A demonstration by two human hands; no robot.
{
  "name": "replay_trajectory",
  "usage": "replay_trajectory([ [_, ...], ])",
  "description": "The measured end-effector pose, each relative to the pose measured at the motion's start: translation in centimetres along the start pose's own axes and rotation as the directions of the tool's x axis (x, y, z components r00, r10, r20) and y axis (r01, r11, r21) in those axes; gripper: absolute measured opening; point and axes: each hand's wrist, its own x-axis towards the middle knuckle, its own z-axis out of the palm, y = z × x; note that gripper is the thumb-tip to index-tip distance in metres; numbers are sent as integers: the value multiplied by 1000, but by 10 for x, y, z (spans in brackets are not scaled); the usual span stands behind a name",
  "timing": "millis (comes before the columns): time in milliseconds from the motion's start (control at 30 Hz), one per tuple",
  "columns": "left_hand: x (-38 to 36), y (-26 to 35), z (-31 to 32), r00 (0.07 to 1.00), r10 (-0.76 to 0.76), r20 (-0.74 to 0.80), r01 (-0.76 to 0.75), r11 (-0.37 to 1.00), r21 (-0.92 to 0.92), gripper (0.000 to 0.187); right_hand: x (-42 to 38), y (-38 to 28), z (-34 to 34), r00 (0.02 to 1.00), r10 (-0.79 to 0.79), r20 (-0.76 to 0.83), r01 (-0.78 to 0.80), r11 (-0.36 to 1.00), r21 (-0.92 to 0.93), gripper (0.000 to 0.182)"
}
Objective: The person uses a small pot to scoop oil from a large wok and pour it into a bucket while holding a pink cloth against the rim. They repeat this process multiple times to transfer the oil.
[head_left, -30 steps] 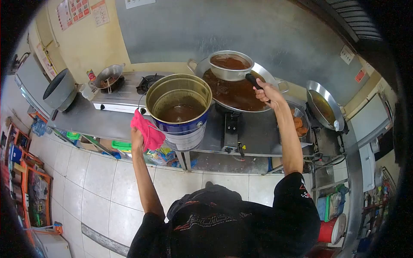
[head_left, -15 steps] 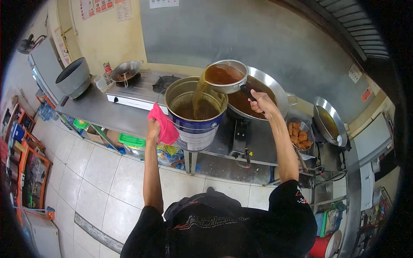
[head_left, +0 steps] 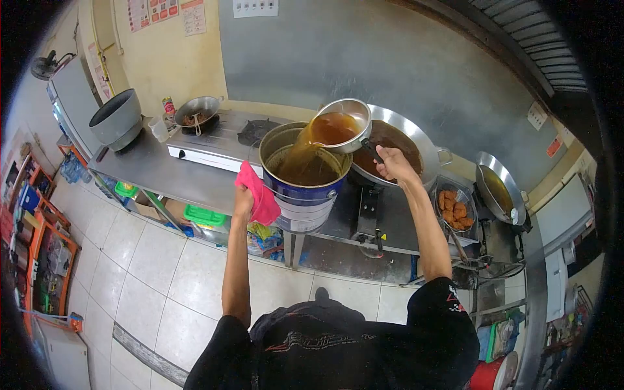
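My right hand [head_left: 395, 164] is closed round the black handle of a metal saucepan [head_left: 356, 109], tilted to the left over a tall metal bucket [head_left: 304, 212]. Brown liquid runs from the pan into the bucket, which holds more of it. In my left hand [head_left: 244, 203] is a bunched pink cloth [head_left: 263, 197], held against the bucket's left side. Behind the saucepan, a large wok [head_left: 422, 140] of dark brown liquid sits on the stove.
A basket of fried pieces [head_left: 457, 211] and another wok with oil [head_left: 499, 188] stand at the right. Leftward are a small pan [head_left: 197, 110], a gas stove [head_left: 214, 156] and a big grey pot [head_left: 117, 120]. The steel counter [head_left: 175, 182] edge lies before me.
The saucepan is tipped further, its liquid level lower, and the stream into the bucket is broader. The whole view has shifted slightly.
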Motion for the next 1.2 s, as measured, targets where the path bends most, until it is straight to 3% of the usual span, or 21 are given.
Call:
replay_trajectory([
  [333,-3,9,9,1000,2,3,-2,1000,-14,16,6,10,16,987,-135,-92,109,963,-247,40],
  [400,-8,15,12,1000,-7,7,7,1000,-11,16,12,16,17,953,-281,-118,203,875,-440,39],
  [433,-10,18,15,1000,-13,13,13,1000,-8,15,14,19,17,953,-280,-117,203,875,-440,39],
  [500,-9,18,15,1000,-8,6,8,1000,-5,16,14,21,21,867,-488,-98,334,717,-612,38],
  [533,-10,17,15,1000,-3,1,3,1000,-1,16,14,22,23,868,-486,-97,334,718,-611,38],
  [600,-11,18,16,1000,-1,-6,1,1000,-20,16,13,24,29,793,-606,-65,394,591,-704,33],
  [1000,-8,13,8,1000,-4,-14,4,1000,17,20,-9,17,53,742,-665,78,331,263,-906,31],
  [1200,-6,7,0,1000,-28,-7,28,999,17,21,-5,20,44,751,-651,109,416,339,-844,29],
])
